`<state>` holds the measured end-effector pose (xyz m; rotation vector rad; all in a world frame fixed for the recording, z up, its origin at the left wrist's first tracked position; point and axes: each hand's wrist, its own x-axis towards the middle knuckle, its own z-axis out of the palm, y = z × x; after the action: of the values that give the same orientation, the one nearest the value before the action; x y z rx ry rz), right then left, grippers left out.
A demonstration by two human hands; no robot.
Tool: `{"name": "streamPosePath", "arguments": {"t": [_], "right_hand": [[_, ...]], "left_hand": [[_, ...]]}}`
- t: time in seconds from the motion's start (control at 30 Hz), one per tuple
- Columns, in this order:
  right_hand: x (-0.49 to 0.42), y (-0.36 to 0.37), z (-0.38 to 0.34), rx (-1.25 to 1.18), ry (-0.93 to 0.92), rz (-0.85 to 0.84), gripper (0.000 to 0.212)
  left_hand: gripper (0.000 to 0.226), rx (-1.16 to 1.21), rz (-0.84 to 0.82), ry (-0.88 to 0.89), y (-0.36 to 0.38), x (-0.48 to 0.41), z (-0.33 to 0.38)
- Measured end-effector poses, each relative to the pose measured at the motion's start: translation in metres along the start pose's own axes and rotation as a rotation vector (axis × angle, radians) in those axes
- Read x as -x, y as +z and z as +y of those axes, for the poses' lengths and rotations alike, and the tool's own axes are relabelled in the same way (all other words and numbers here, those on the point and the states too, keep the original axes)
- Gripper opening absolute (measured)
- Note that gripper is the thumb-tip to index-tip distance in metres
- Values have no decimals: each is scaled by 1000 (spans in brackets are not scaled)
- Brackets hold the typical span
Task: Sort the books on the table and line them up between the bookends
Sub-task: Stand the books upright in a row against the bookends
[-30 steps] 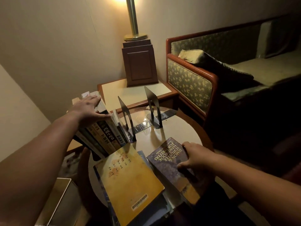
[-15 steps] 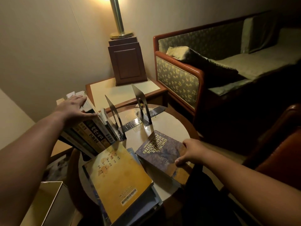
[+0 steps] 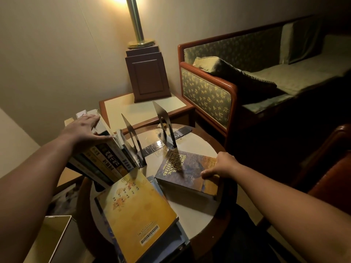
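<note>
On the round table a row of several books leans left of the left metal bookend. My left hand lies flat on the top of that row, pressing it. The right bookend stands apart, with bare tabletop between the two. My right hand grips the near edge of a thick dark book titled Handbook for Writers, one side tilted up off the table. A large yellow book lies flat on a blue one at the front.
A lamp on a wooden base stands on a side table behind. A green patterned sofa fills the right. A reddish armchair is at the right edge, a white box at the lower left.
My right hand has raised the near edge of the dark handbook, so its page block shows. My left hand stays on the leaning row. The view has shifted a little.
</note>
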<state>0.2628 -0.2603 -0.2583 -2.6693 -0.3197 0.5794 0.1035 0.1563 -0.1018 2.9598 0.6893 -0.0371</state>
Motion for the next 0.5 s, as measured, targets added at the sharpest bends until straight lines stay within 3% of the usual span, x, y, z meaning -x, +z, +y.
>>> {"name": "streamPosePath", "arguments": {"t": [0.17,0.33,0.5], "right_hand": [[17,10,6,-84,-47,100,93],[27,18,8,-203,-69,205,94],[30,-1,-5,-557,-161,255,61]], "left_hand": [[115,-12,1,4,0,0,0],[118,-11,4,9,2,-2,-3],[122,-21,2,15,1,-3,-4]]}}
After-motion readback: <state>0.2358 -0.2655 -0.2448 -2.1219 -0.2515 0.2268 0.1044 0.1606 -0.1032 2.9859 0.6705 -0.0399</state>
